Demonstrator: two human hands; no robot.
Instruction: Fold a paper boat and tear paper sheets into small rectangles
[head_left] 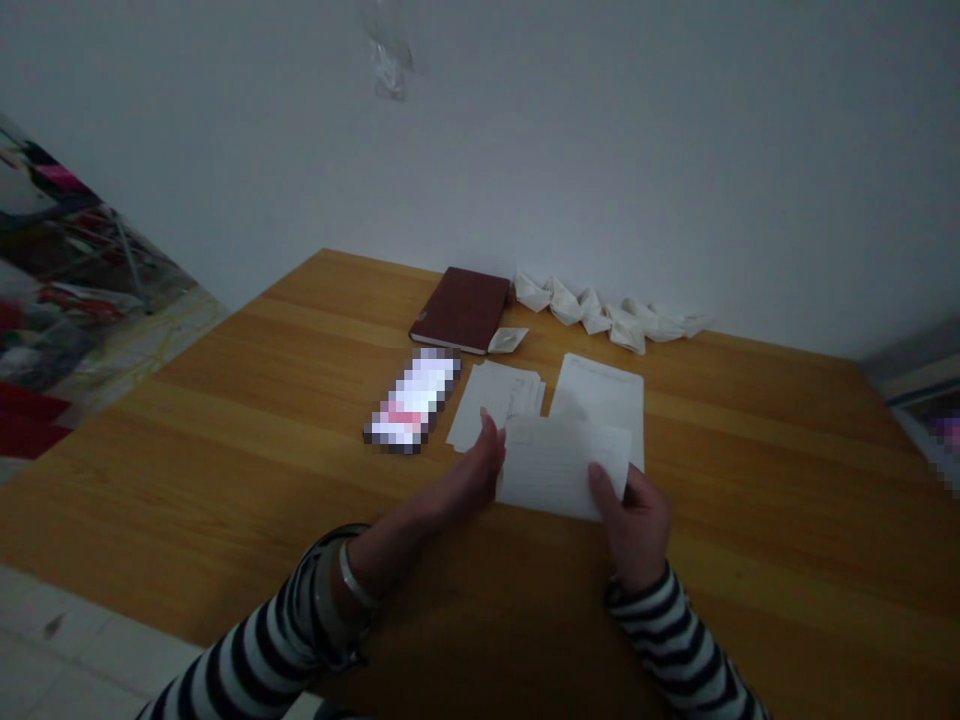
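Observation:
My hands hold a lined sheet of paper (559,468) slightly raised over the wooden table (300,400). My right hand (634,525) pinches its lower right edge, and my left hand (469,470) grips its left edge. Just behind the sheet lie a small stack of paper sheets (491,400) and a single sheet (600,390), partly covered by it. Farther back are a dark red notebook (459,310), a small folded paper boat (508,340) touching it, and a row of several white paper boats (607,312).
A pixelated rectangular object (412,400) lies left of the papers. The table's far edge meets a white wall (600,150). Colourful clutter (60,280) stands beyond the left edge, above a tiled floor (67,640). A clear plastic bag (386,50) hangs at the top.

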